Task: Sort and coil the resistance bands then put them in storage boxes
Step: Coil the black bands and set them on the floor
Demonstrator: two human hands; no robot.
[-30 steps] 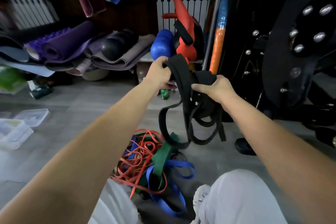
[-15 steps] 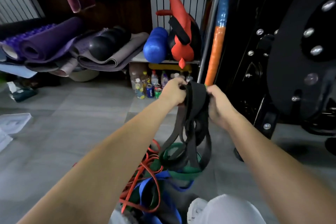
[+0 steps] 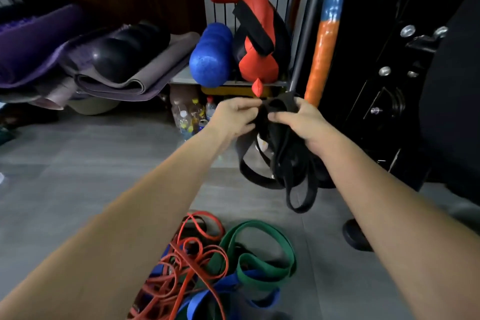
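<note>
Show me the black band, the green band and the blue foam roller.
black band (image 3: 281, 161), head view, hanging strands
green band (image 3: 262, 271), head view, its lower fold
blue foam roller (image 3: 210, 62), head view, front end

grey floor (image 3: 78, 169) bears tangled orange bands (image 3: 187, 262), green band (image 3: 262, 249), blue band (image 3: 207, 299)

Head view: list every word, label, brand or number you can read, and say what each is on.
No text can be read.
Bottles: labels too small and blurred to read.
Black band: no print shows.
Green band: no print shows.
</note>
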